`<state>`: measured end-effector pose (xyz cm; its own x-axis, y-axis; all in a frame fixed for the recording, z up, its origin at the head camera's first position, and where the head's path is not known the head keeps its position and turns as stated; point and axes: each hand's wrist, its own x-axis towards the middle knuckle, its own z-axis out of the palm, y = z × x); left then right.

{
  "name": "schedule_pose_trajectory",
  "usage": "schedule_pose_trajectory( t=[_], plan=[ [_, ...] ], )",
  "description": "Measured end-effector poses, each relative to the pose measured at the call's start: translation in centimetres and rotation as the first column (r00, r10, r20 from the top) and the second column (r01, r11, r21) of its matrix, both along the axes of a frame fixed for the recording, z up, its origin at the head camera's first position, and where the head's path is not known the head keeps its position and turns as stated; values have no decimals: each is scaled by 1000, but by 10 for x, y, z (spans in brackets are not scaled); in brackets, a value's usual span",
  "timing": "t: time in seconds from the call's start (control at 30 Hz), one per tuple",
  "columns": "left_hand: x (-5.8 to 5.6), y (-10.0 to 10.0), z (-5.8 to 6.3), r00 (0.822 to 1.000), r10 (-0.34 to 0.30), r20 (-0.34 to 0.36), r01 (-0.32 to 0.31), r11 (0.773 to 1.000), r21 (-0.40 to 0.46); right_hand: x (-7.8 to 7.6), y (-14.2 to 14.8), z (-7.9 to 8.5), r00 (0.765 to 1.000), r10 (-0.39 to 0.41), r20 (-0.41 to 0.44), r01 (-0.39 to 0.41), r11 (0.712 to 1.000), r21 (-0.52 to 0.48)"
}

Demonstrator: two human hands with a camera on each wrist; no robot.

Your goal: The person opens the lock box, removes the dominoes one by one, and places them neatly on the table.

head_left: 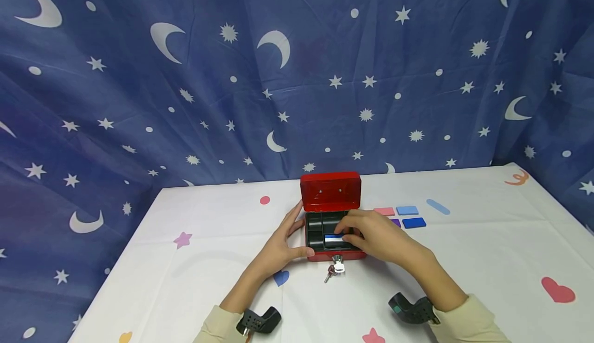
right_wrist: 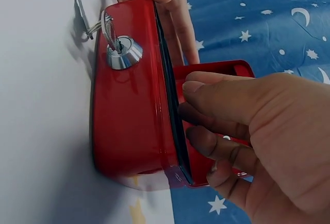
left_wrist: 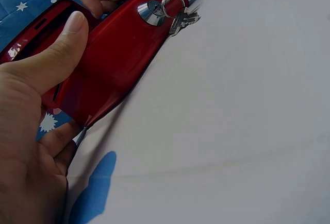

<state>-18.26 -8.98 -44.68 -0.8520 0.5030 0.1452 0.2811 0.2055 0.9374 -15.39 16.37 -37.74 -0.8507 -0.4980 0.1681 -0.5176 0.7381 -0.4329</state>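
A red cash box [head_left: 336,256] stands with its lid [head_left: 330,192] raised and a black compartment tray [head_left: 315,224] inside. My left hand [head_left: 277,247] rests along the box's left side, thumb over the front left corner and fingers stretched toward the lid. My right hand [head_left: 378,233] reaches in from the right, its fingers bent down into the tray. Right at its thumb and index fingertips lies a small blue-and-white piece [head_left: 333,239] in a front compartment. Whether the fingertips pinch it is hidden. Keys [left_wrist: 184,22] hang from the silver lock [right_wrist: 122,54] on the box's front.
Beyond the right hand, flat pieces lie on the tabletop: pink [head_left: 384,211], light blue [head_left: 407,210], dark blue [head_left: 414,223] and a partly covered purple one [head_left: 396,223]. The white tablecloth [head_left: 209,281] carries printed shapes. A blue star-and-moon curtain [head_left: 306,142] hangs behind.
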Motion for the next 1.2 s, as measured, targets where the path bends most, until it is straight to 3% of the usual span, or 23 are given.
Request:
schedule_pose_trajectory(
  t=[0.27,0.5,0.6,1.2],
  plan=[
    [0,1,3,1000,-9,11,9,1000,-1,1,-2,-1,1000,3,-1,-3,1000,6],
    [11,3,27,999,-41,27,41,999,13,2,-5,-3,1000,2,4,-2,1000,13],
    [13,3,30,999,-37,34,37,999,8,2,-7,-4,1000,1,-5,-1,1000,17],
    [13,4,29,998,-31,48,31,1000,6,5,-18,-11,993,-80,-92,85,995,56]
  ],
)
